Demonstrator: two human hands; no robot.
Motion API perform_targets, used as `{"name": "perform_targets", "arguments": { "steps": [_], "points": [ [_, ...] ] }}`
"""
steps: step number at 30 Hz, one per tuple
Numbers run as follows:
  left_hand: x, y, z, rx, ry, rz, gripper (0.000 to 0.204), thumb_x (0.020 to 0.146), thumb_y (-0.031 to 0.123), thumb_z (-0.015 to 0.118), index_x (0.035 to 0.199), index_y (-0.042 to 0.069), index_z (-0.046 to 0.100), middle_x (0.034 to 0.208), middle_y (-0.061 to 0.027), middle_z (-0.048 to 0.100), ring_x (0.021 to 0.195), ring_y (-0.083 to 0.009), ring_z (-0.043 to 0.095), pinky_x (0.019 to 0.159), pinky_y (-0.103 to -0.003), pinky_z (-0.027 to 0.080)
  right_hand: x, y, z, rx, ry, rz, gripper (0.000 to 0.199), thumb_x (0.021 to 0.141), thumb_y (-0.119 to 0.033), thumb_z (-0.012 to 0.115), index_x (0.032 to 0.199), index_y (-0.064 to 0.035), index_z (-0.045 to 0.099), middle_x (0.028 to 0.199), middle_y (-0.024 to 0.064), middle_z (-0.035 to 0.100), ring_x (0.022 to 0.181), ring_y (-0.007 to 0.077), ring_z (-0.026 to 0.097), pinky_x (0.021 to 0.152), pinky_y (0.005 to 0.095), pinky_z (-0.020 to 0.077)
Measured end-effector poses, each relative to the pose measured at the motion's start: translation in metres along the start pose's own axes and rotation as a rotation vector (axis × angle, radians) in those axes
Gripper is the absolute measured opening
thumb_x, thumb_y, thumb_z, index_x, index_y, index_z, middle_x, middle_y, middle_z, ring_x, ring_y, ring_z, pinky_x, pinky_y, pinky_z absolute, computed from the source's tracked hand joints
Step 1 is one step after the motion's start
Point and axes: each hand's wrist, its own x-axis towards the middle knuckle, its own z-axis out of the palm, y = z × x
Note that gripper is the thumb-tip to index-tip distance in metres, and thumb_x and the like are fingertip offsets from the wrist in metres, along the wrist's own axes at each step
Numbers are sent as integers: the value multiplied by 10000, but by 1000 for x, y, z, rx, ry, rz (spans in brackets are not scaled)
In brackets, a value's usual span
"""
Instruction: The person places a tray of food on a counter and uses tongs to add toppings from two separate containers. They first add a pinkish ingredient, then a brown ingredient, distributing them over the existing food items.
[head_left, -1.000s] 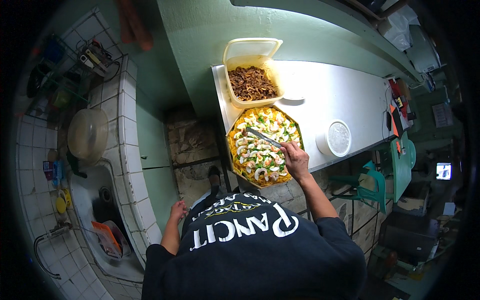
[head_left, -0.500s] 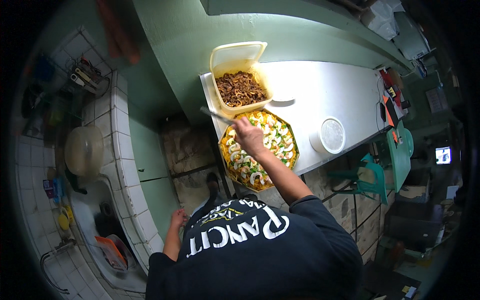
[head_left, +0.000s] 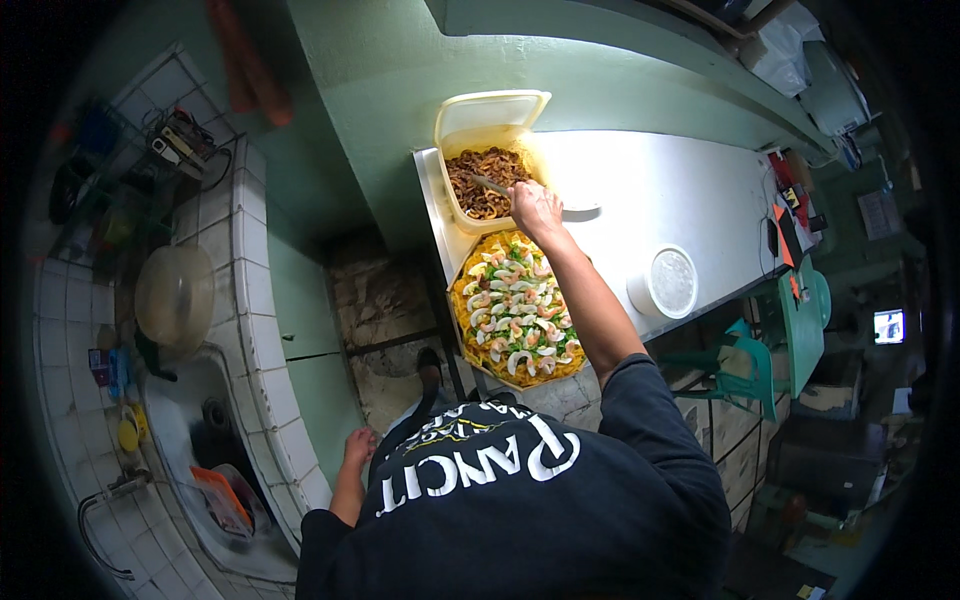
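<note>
My right hand (head_left: 537,210) grips a slim metal utensil (head_left: 488,184); its tip reaches into dark brown cooked strips (head_left: 480,165), and whether it is a spoon or tongs I cannot tell. The strips fill a pale yellow plastic box (head_left: 465,218) whose lid (head_left: 492,107) stands raised at the back. Below my right forearm lies an octagonal tray (head_left: 455,330) of yellow noodles topped with white crescent slices, pink shrimp and chopped greens (head_left: 520,312). My left hand (head_left: 359,444) hangs low beside my body, fingers loosely apart, holding nothing I can see.
A white table (head_left: 660,180) runs along the green wall. On it stand a round white tub (head_left: 664,283) and a flat white item (head_left: 581,208) beside the box. A tiled counter with a sink (head_left: 190,410) is at left, a green chair (head_left: 735,375) at right.
My right hand has moved forward from above the noodle tray to the yellow box, bringing the utensil into the brown strips. My left hand has hardly moved.
</note>
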Motion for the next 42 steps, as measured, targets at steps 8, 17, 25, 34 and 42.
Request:
{"name": "perform_targets", "arguments": {
  "steps": [8, 17, 25, 34, 42],
  "points": [
    [14, -4, 8, -123, -22, 19, 315, 954, 311, 540, 1239, 180, 576, 915, 23, 627, 655, -110, 563, 524, -274, 419, -32, 13, -44, 78, 114, 63, 265, 963, -293, 508, 886, -69, 625, 865, 137, 663, 744, 342, 665, 682, 456, 513],
    [31, -8, 0, -14, -43, 1, 301, 958, 301, 523, 1229, 187, 589, 926, 19, 644, 669, -113, 589, 538, -286, 442, -171, 60, -60, 318, 52, -51, 191, 920, -248, 577, 878, -85, 668, 814, 106, 639, 717, 317, 646, 613, 417, 500],
    [33, 9, 3, 22, -65, 19, 318, 958, 311, 521, 1250, 196, 576, 946, 21, 639, 678, -107, 585, 553, -303, 445, -230, 56, -36, 268, -78, -137, 134, 899, -196, 627, 938, -80, 679, 811, 67, 624, 702, 260, 642, 608, 365, 508],
    [24, 16, 1, 59, -56, 60, 268, 950, 261, 536, 1193, 165, 596, 879, 14, 624, 681, -95, 571, 576, -296, 446, -140, 81, -72, 611, 291, 99, 180, 924, -175, 583, 931, -30, 690, 789, 121, 648, 709, 263, 638, 631, 355, 479],
    [49, -10, 1, -42, -28, 214, 269, 929, 165, 553, 1138, 12, 624, 865, -33, 644, 750, -135, 571, 707, -260, 450, 16, 51, -3, -7, 86, 143, 245, 960, -318, 501, 994, -151, 677, 978, 114, 667, 872, 345, 658, 747, 482, 513]
  ]
}}
